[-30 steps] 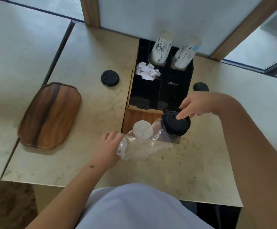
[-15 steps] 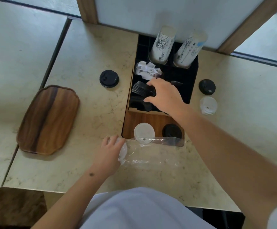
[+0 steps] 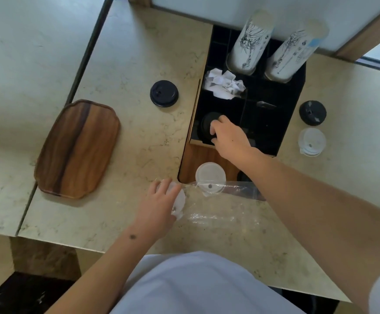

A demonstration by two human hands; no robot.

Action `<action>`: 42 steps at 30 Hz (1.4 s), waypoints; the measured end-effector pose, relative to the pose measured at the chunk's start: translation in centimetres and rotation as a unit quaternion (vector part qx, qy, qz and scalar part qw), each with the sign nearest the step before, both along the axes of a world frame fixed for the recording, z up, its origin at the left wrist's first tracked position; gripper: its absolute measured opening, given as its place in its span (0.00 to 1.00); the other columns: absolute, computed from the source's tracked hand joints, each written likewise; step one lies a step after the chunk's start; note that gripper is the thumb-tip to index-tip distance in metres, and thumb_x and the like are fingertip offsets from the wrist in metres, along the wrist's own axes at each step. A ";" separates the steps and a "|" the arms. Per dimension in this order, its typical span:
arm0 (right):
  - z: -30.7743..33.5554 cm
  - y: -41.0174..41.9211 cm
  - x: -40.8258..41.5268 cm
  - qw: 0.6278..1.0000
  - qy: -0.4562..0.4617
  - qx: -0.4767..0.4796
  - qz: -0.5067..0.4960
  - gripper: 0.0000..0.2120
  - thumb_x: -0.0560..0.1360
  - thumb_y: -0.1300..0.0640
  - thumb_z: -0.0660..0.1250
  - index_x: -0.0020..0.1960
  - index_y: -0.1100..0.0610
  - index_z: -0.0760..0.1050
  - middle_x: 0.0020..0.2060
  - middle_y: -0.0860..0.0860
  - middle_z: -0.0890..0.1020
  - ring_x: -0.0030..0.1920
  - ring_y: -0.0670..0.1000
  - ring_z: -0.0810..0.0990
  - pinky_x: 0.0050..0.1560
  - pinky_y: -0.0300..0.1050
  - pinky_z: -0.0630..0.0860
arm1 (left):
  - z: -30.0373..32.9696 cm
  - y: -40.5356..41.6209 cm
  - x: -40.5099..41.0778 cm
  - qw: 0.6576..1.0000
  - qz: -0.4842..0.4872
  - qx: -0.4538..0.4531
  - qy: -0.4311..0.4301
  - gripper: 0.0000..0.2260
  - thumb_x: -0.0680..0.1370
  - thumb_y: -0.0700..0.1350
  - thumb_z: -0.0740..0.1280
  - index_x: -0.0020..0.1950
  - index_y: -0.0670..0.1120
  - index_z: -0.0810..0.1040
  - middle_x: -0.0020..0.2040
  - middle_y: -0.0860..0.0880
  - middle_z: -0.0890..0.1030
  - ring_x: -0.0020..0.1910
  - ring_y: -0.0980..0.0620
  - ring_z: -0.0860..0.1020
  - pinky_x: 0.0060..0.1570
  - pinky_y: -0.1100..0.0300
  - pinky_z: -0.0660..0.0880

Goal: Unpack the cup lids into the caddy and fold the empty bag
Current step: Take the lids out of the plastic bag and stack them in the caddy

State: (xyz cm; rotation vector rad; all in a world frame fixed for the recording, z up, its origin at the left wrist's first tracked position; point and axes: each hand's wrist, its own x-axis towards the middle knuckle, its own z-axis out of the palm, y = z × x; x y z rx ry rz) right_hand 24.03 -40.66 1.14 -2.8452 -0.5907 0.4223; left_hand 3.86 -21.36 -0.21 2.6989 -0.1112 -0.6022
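Head view: a black lid is being set into the front-left compartment of the caddy, the fingers of the right hand curled round it. The bag is pinned flat on the worktop by the left hand, which grips its closed end. A clear lid sits at the bag mouth, and a dark one is half hidden beside it. If the bag were tugged, those lids could slide out. The black lid could jam tilted if released early.
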 end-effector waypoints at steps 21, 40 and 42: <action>3.5 -9.5 -19.8 0.836 0.215 0.273 -0.425 0.11 0.81 0.62 0.63 0.53 0.51 0.82 0.48 0.46 0.86 0.47 0.42 0.85 0.51 0.39 0.79 | -1.0 0.2 -1.1 0.997 -0.020 -0.068 -0.009 0.43 0.71 0.55 0.77 0.80 0.53 0.58 0.80 0.45 0.58 0.76 0.38 0.57 0.69 0.43 0.67; 0.5 -2.0 -19.8 0.666 0.553 0.354 -0.354 0.15 0.78 0.55 0.73 0.61 0.61 0.77 0.47 0.56 0.82 0.40 0.46 0.82 0.42 0.37 0.80 | -1.3 1.6 -3.3 0.792 0.420 -0.381 0.227 0.06 0.78 0.37 0.70 0.53 0.39 0.81 0.37 0.45 0.84 0.29 0.55 0.81 0.32 0.62 0.79; 0.5 -1.9 -19.9 0.671 0.544 0.349 -0.365 0.15 0.78 0.52 0.73 0.59 0.58 0.77 0.43 0.53 0.78 0.33 0.44 0.74 0.35 0.35 0.75 | -1.0 1.4 -3.5 0.764 0.425 -0.418 0.247 0.08 0.78 0.36 0.71 0.57 0.38 0.79 0.43 0.42 0.84 0.33 0.52 0.83 0.34 0.60 0.81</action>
